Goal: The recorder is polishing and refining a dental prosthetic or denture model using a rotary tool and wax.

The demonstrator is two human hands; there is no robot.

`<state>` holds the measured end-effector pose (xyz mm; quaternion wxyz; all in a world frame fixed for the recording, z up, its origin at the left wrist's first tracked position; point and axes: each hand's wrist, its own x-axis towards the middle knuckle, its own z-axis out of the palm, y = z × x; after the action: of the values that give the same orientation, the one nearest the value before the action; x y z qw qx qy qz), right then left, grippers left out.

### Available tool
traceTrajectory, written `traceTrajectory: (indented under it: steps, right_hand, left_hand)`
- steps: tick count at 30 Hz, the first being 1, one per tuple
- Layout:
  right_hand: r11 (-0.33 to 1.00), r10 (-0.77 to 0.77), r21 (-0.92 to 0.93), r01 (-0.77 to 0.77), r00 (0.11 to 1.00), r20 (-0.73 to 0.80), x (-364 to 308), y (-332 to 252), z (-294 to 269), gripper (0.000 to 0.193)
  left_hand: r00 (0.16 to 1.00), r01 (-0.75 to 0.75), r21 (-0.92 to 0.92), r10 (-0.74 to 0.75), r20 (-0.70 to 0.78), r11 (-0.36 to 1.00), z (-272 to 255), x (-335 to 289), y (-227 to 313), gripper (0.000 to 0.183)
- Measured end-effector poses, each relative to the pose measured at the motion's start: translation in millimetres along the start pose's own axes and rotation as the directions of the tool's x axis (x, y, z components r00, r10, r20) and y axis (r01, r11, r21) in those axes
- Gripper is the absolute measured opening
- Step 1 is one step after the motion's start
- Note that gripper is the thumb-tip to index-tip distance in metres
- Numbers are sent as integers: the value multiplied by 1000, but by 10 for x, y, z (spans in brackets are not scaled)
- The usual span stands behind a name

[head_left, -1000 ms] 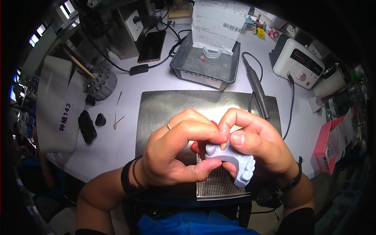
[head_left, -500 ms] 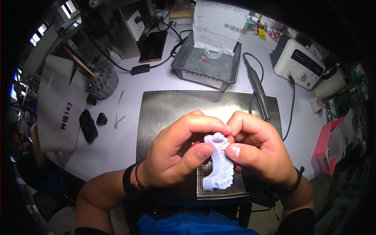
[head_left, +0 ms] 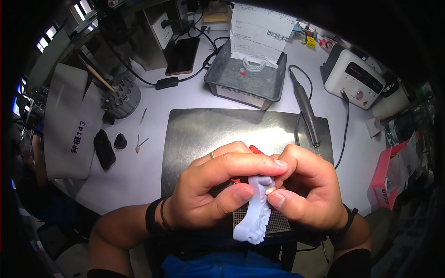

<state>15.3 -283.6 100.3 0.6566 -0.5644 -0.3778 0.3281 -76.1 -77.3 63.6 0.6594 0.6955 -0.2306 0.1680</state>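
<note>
My left hand (head_left: 208,185) is closed around a pale lilac dental model (head_left: 254,217), its thumb on the near face and its index finger across the top. The row of moulded teeth is turned toward the right. A small cream-coloured tooth crown (head_left: 270,190) sits at the model's edge, pinched by the thumb and fingers of my right hand (head_left: 310,190). Something red (head_left: 254,149) shows behind my left fingers; its full shape is hidden. Beneath the model lies a perforated grille (head_left: 279,223), at the near edge of a dark metal plate (head_left: 204,134).
A grey tray (head_left: 243,89) at the back holds a pale dental arch (head_left: 254,65) and a paper sheet. Right of it lie a handpiece (head_left: 306,106) and its control box (head_left: 354,76). Black lumps (head_left: 104,149), loose burs (head_left: 139,144) and a bur holder (head_left: 121,98) stand left.
The model has tilted, its lower end swinging down and left, so its teeth show more side-on. Both hands have shifted slightly downward, and the left index finger now covers the model's top.
</note>
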Motion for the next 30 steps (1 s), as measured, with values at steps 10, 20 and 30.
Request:
traceTrajectory:
  steps: [10, 20, 30]
  right_hand:
    - [999, -33, -12, 33, 999, 19, 2, -29, -4, 12]
    - [988, -44, 152, 36, 998, 47, 26, 78, -11, 15]
    - [982, -142, 127, 142, 990, -11, 28, 205, 16, 14]
  left_hand:
    - [998, 64, -103, -61, 27, 993, 11, 2, 76, 49]
    - [993, 116, -122, -113, 29, 986, -10, 9, 92, 48]
    - [987, 158, -144, -154, 34, 977, 18, 11, 107, 45]
